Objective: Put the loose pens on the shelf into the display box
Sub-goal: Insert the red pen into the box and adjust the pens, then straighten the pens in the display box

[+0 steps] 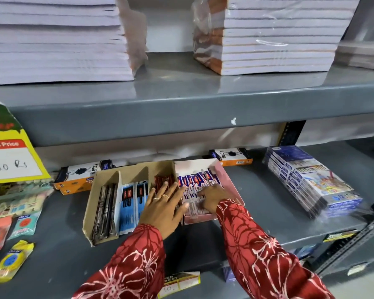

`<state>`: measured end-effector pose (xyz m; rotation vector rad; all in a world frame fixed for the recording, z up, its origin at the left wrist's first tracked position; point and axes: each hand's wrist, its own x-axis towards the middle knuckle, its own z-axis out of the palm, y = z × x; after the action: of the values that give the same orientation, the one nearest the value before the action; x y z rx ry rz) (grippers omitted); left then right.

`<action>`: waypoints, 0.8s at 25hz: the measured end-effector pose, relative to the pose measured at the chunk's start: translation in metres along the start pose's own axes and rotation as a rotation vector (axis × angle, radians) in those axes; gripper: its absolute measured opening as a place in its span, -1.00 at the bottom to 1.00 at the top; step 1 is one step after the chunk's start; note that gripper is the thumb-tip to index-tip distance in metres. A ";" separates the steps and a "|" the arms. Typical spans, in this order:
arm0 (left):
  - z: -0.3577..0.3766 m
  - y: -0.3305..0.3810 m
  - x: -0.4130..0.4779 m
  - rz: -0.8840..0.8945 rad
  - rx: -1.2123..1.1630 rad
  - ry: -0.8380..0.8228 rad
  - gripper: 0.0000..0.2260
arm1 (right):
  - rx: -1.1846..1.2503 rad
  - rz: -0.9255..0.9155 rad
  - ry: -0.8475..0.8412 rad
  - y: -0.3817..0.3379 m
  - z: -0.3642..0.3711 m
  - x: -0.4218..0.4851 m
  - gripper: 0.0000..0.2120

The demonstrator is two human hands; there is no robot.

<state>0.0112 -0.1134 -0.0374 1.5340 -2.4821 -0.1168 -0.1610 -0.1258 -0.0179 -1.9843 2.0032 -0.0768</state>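
A pink display box (229, 182) stands on the grey lower shelf (268, 197), filled with blue-and-white packaged pens (198, 180). My right hand (212, 198) reaches into it, fingers down among the pen packets; whether it grips one I cannot tell. To its left is a brown cardboard box (99, 195) with dividers, holding dark pens (105, 210), blue-packaged pens (131, 203) and red-packaged pens (163, 181). My left hand (163, 209) lies flat with fingers spread over the red pens, at the wall between the two boxes. It holds nothing.
Black-and-orange Trio boxes (80, 175) sit behind the boxes. A stack of blue crayon packs (311, 182) lies at right. Small sachets (11, 257) and a yellow price sign (11, 154) are at left. Notebook stacks (274, 35) fill the shelf above, whose edge overhangs.
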 end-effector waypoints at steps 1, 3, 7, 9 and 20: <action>-0.006 -0.005 -0.001 -0.026 -0.022 0.034 -0.18 | 0.012 -0.023 0.031 -0.004 -0.004 -0.005 -0.68; -0.019 -0.022 -0.003 -0.093 -0.011 0.108 -0.26 | 0.111 -0.067 0.239 -0.012 -0.001 -0.013 -0.69; -0.033 -0.063 -0.019 -0.194 0.111 0.120 -0.31 | 0.285 -0.176 0.560 -0.049 0.011 -0.048 -0.79; -0.029 -0.074 -0.027 -0.197 0.136 0.053 -0.29 | 0.196 -0.223 0.514 -0.065 0.022 -0.065 -0.80; -0.013 -0.089 -0.044 -0.217 0.062 0.006 -0.26 | -0.006 0.045 0.115 -0.103 0.068 -0.067 -0.71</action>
<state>0.1109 -0.1136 -0.0470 1.8237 -2.3278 -0.0707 -0.0444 -0.0508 -0.0427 -1.9791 2.1197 -0.1783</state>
